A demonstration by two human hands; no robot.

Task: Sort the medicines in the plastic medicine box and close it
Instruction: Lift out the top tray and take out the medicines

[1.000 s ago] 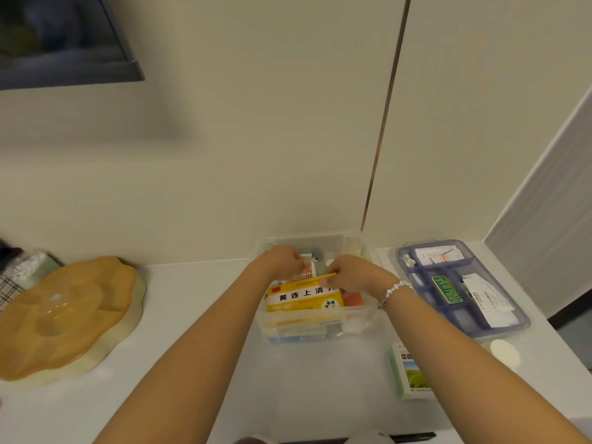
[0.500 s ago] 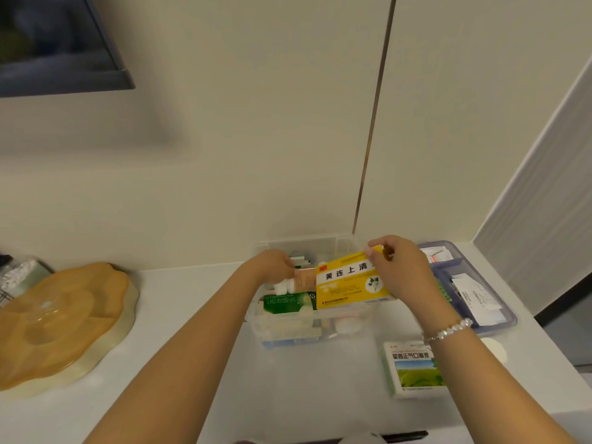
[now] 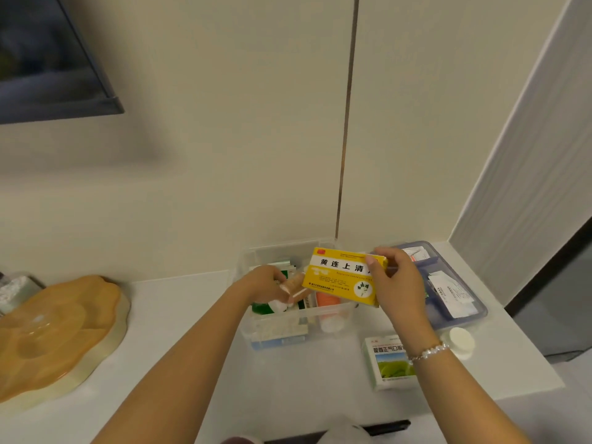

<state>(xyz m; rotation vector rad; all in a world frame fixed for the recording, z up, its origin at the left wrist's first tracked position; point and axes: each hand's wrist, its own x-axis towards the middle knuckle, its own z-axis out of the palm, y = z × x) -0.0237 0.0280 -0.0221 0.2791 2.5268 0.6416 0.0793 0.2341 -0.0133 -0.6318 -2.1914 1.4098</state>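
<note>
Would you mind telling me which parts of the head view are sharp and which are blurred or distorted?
Head view: the yellow box in the right hand is sharp enough to read; the left hand in the clear box is motion-smeared; the wall seam leans from wide-angle distortion.

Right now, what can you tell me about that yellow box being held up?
The yellow box is a flat cardboard medicine carton with a white band of black Chinese characters, small print below, a small red mark at its top left corner and a round plant emblem at lower right. It looks closed. The right hand grips its right end, holding it tilted, printed face toward the camera, above the clear plastic medicine box. The left hand is beside it, down in that box.
</note>
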